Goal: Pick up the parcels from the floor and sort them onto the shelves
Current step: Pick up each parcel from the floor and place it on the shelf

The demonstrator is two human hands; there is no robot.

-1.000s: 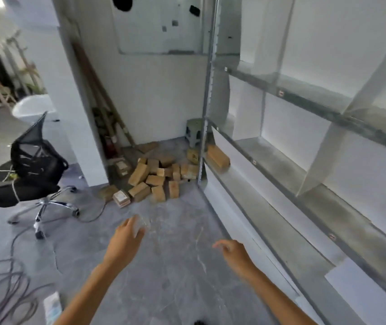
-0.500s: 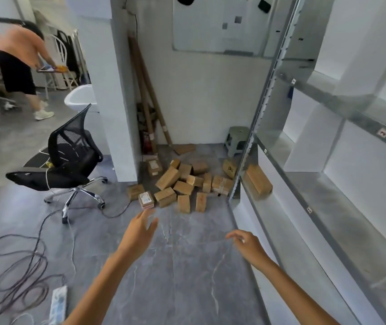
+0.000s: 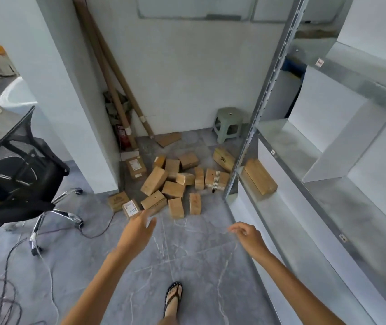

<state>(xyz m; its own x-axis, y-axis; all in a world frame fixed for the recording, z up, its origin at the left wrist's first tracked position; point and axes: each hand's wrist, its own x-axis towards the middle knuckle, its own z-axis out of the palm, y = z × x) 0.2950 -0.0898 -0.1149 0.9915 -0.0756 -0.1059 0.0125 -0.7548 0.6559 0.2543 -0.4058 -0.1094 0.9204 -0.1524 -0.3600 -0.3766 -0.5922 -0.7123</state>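
Foot (image 3: 174, 299): planted on the floor, well short of the shelf post (image 3: 246, 156).
Left hand (image 3: 138, 227): fingers loosely spread, holding nothing, stretched toward the heap left of the post.
Right hand (image 3: 249, 235): fingers softly curled, empty, nearer the post.
Parcels (image 3: 173, 184): heaped on the floor at the post's left; one box (image 3: 260, 177) lies on the low shelf (image 3: 288, 214) just right of it.
Change: I've walked closer; the heap looms larger, my hands still empty.
Meaning: approach only; I judge nearly all the sorting remains.
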